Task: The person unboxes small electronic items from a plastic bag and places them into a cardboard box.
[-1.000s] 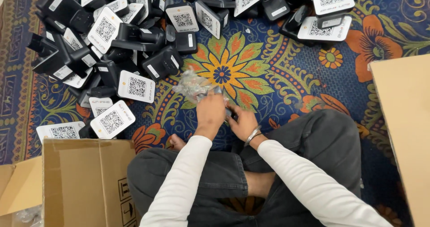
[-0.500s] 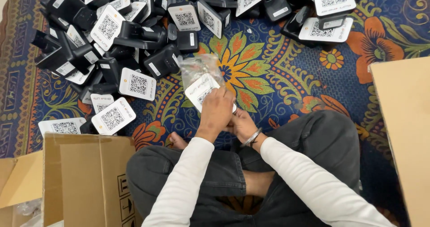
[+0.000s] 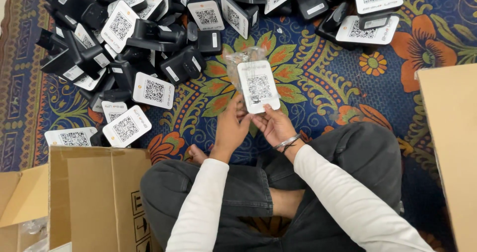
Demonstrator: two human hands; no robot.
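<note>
White code card [image 3: 258,86] is held upright-ish over the patterned rug [image 3: 318,78], partly inside a clear plastic bag [image 3: 238,63] that sticks out past its top-left corner. Card is pinched at its lower edge from both sides: left hand [image 3: 231,127] fingers closed on the lower-left corner, right hand [image 3: 276,126] fingers closed on the bottom-right edge. A metal bracelet [image 3: 287,142] is seen on the right wrist, just below the card. Crossed legs in dark trousers [image 3: 357,172] are seen below the card, a bare foot [image 3: 197,154] down-left of it. Pile of black devices [image 3: 149,33] with white code faces is spread above and left of the card, well apart from it. Open cardboard box [image 3: 89,197] sits far down-left of the card; a second cardboard box [image 3: 449,152] is at right of it.
</note>
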